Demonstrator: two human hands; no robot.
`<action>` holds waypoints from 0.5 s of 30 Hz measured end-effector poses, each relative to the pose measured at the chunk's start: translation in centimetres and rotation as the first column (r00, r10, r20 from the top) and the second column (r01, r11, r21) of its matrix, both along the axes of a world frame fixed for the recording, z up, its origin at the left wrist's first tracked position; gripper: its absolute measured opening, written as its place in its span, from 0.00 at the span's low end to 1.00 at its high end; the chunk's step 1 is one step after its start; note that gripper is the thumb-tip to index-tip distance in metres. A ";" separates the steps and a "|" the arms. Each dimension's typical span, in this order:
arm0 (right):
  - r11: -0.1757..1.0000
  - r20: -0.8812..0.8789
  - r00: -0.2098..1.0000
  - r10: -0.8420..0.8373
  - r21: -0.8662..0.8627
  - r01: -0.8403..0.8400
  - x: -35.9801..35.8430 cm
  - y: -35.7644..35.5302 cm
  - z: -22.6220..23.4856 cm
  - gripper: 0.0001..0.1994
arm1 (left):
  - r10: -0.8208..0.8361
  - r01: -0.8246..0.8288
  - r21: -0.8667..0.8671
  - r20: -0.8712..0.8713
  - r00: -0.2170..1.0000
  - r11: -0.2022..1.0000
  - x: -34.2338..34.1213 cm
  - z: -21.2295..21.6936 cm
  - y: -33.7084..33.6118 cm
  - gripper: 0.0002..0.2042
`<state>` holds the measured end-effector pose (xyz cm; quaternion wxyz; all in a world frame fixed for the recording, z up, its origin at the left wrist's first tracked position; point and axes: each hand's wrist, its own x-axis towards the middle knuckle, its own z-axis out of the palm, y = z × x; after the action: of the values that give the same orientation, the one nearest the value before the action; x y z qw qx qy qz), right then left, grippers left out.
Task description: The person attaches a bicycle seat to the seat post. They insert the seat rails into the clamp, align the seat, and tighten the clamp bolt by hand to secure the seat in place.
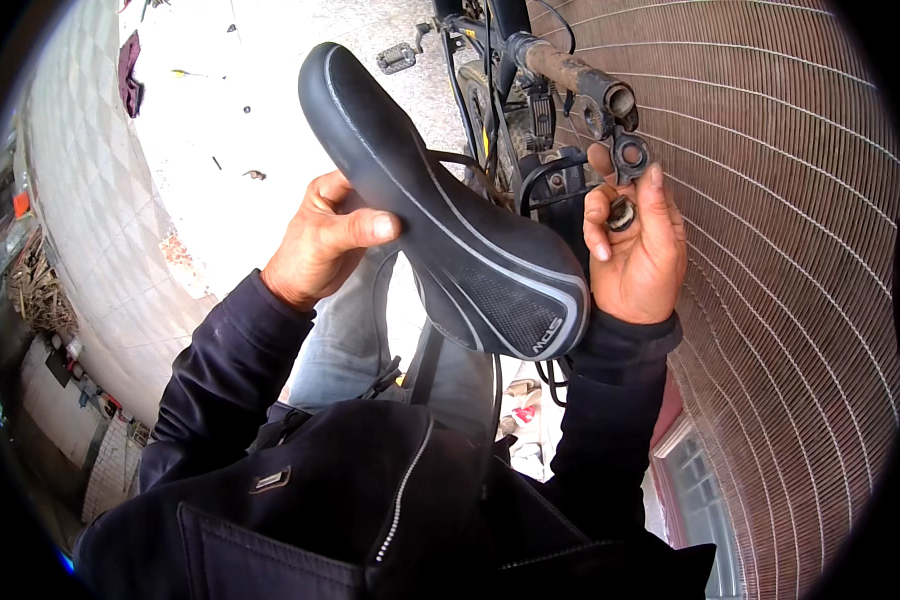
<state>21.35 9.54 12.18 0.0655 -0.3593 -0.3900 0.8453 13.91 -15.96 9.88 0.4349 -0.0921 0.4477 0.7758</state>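
Observation:
A black bicycle saddle (470, 240) with grey trim lines slants across the middle of the view. My left hand (335, 235) grips it by its left edge, thumb on top and the other fingers hidden underneath. My right hand (638, 240) is closed around dark metal saddle clamp pieces. One ring-shaped clamp piece (630, 157) stands at the fingertips, close below the open end of a rusty seat post (575, 75). A smaller round metal piece (621, 213) sits between the fingers. Whether the ring touches the post I cannot tell. Saddle rails (550, 180) show beside the saddle.
Part of a bicycle with a pedal (397, 58) stands at the far side, behind the seat post. A brown slatted screen (770, 180) rises close on the right. Small bits and a dark cloth (130, 75) lie on the pale floor at the far left.

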 end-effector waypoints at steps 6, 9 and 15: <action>0.996 -0.052 0.999 0.012 -0.086 -0.016 0.1 0.1 -0.3 0.12 | 0.014 -0.014 0.004 0.002 1.000 1.000 0.4 -0.2 -0.8 0.21; 0.998 -0.048 0.998 0.028 -0.047 -0.030 0.2 0.1 -0.4 0.12 | 0.014 -0.014 0.000 -0.005 1.000 1.000 0.5 -0.2 -0.9 0.21; 0.998 -0.020 0.998 0.056 0.004 -0.056 -0.1 0.2 -0.1 0.13 | 0.010 -0.010 -0.006 -0.029 1.000 1.000 0.7 -0.4 -1.1 0.21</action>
<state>21.24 9.77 12.09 0.0464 -0.3394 -0.4006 0.8498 14.64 -17.08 9.48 0.4244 -0.0846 0.4557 0.7778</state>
